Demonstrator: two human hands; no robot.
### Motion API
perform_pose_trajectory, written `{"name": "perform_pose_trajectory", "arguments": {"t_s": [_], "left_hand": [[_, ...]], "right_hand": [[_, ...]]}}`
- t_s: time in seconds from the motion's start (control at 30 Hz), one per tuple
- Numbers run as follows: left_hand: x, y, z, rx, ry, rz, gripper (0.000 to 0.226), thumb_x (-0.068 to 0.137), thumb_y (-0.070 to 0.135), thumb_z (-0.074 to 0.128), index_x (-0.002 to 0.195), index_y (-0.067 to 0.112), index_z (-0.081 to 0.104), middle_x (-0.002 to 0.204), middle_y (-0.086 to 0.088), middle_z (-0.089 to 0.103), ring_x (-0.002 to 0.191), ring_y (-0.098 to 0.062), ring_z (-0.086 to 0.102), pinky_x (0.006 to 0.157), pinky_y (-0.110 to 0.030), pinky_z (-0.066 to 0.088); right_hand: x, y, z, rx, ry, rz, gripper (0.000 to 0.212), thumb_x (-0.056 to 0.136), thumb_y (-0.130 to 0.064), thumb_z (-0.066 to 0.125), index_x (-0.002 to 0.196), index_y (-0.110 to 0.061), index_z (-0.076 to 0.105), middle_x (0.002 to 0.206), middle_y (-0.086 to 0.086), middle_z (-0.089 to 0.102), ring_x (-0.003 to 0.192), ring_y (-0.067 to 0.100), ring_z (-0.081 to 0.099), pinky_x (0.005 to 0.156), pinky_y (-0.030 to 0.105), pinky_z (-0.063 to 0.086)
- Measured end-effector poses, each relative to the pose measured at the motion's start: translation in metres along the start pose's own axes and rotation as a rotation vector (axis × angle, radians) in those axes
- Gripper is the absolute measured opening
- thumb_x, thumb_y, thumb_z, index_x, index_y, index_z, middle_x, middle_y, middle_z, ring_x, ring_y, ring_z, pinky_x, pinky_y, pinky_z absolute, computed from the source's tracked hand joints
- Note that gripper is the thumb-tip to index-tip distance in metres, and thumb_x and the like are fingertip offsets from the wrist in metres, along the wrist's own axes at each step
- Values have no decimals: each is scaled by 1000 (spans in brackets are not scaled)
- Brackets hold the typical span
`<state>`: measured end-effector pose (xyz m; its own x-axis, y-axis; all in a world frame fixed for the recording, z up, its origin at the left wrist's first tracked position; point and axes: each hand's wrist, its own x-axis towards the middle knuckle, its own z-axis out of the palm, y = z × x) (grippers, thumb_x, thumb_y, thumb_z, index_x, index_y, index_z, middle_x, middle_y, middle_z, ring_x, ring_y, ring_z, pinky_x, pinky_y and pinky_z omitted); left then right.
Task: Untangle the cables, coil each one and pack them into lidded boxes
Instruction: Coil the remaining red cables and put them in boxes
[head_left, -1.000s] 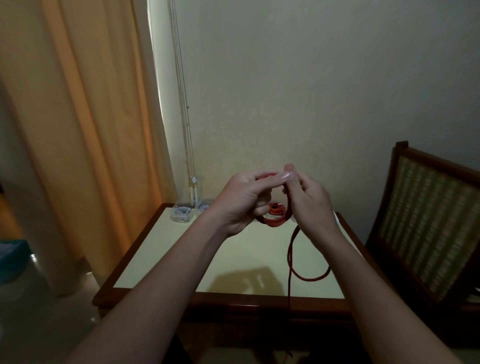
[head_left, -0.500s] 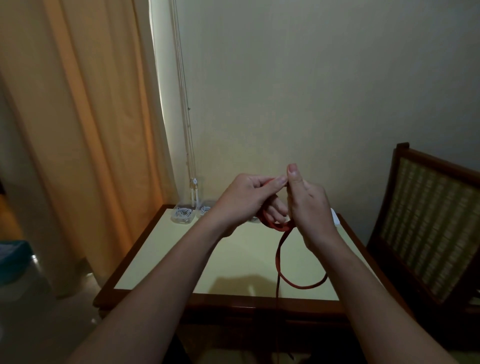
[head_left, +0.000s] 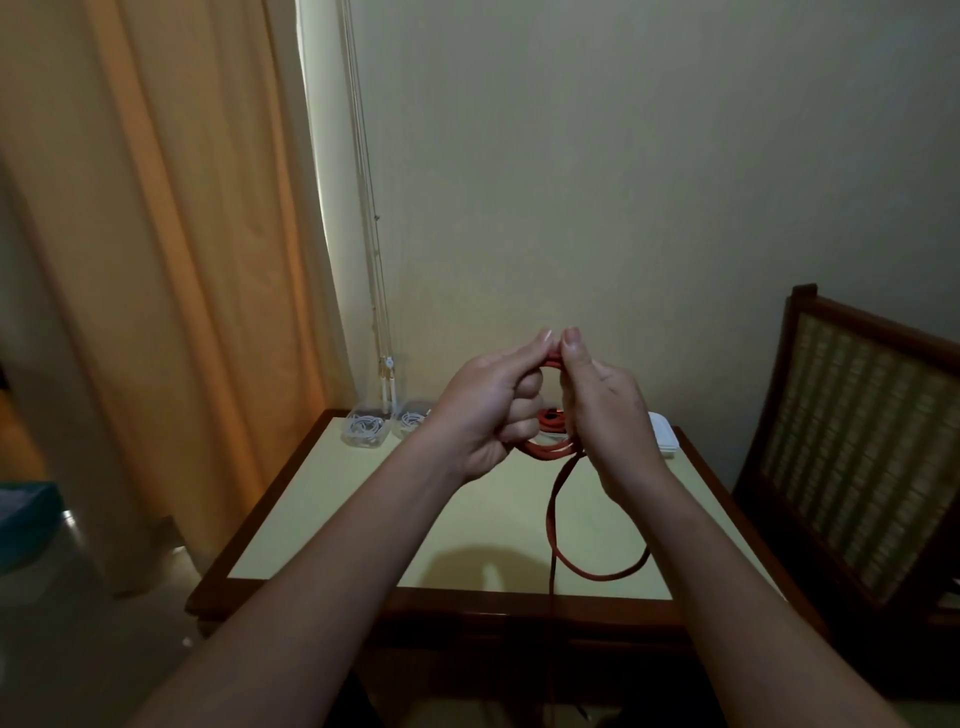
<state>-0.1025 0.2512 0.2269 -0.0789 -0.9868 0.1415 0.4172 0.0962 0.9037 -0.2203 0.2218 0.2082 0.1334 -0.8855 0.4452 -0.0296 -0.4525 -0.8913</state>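
Over the bench (head_left: 363, 519), the left hand (head_left: 488, 410) and right hand (head_left: 608, 415) meet in the air — both pinch the coiled red cable (head_left: 550, 453), whose tail loops on the near edge and drops off. Coiling looks under way; next, draw up another loop — the clear boxes (head_left: 366, 428) wait far left.

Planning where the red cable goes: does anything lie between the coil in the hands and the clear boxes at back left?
Nothing visible. Only bare table lies between the red cable, gripped by left hand and right hand, and the clear boxes, which seem to hold white cables.
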Motion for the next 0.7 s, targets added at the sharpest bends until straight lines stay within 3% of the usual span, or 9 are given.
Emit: {"name": "perform_pose_trajectory", "arguments": {"t_s": [0.17, 0.3, 0.4, 0.47, 0.53, 0.63, 0.7], "left_hand": [[1, 14, -16, -153, 46, -16, 24, 102, 26, 51, 106, 9, 67, 48, 10, 17, 31, 0, 15, 26, -15, 13], [3, 38, -41, -293, 104, 13, 22, 103, 26, 48, 101, 11, 64, 42, 10, 20, 26, -3, 19, 26, -14, 11], [1, 53, -58, -405, 164, 34, 15, 95, 20, 55, 98, 9, 66, 39, 9, 22, 25, -6, 19, 26, -18, 12], [-1, 58, -67, -490, 213, 51, 18, 83, 14, 60, 98, 7, 67, 39, 9, 23, 26, -8, 19, 27, -19, 12], [1, 57, -72, -537, 288, 76, 20, 86, 10, 56, 102, 6, 67, 42, 9, 25, 28, -8, 19, 29, -17, 12], [7, 48, -70, -415, 418, 178, 19, 98, 7, 45, 111, 5, 58, 48, 8, 32, 33, -5, 22, 33, -17, 17], [10, 38, -63, -129, 493, 283, 16, 101, 6, 47, 113, 5, 57, 51, 7, 41, 37, -6, 31, 37, -18, 22]], "right_hand": [[7, 14, -16, -81, -50, 94, 55, 102, -59, 42, 69, -17, 53, 48, -8, 40, 42, 7, 34, 45, 24, 26], [9, 39, -45, -244, -77, 119, 59, 100, -60, 46, 77, -8, 60, 48, -15, 43, 46, 1, 37, 57, 29, 28], [7, 60, -64, -289, -99, 122, 63, 95, -63, 51, 85, -1, 58, 66, 0, 40, 60, 12, 36, 63, 31, 29], [5, 69, -70, -308, -112, 119, 52, 98, -55, 52, 86, -5, 59, 71, 2, 42, 63, 12, 37, 65, 32, 32], [3, 73, -71, -355, -118, 90, 37, 102, -42, 53, 83, -10, 57, 70, -2, 46, 60, 5, 40, 64, 29, 35], [3, 72, -65, -566, -114, -65, 29, 100, -27, 60, 72, -20, 57, 60, -8, 51, 55, 3, 46, 56, 26, 34], [2, 67, -55, -686, -149, -160, 28, 99, -23, 62, 71, -21, 59, 56, -10, 51, 62, 0, 51, 57, 23, 31]]}}
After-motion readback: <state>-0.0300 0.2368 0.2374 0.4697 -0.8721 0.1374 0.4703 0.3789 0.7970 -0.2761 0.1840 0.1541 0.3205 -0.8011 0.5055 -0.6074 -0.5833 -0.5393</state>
